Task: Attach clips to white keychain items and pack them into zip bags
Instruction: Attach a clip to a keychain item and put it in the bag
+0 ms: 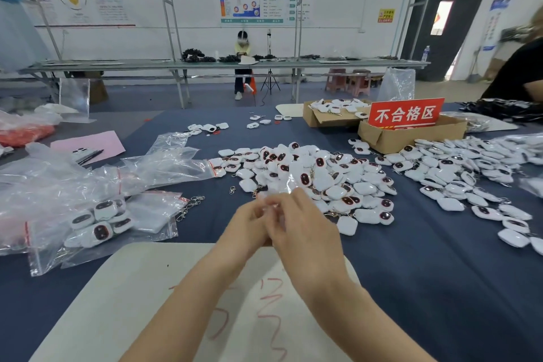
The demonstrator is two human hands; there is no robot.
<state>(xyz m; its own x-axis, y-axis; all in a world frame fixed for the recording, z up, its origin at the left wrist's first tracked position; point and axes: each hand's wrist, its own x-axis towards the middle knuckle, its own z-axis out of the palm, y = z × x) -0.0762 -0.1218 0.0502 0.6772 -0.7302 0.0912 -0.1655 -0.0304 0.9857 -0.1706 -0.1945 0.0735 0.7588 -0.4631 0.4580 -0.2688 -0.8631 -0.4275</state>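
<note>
Near edge of the tabletop (426,279): white board (141,288) with red scribbles. Just beyond it I log the left hand (249,225) and right hand (302,223) touching, fingers of both curled and pinching a clear zip bag (291,189). One white keychain item (304,179) is inside it. Left edge: filled zip bags (97,226), loose clips (192,204) beside them. Middle: heap of keychain items (346,185). Far right: cardboard box (390,138) with a red sign (407,113).
</note>
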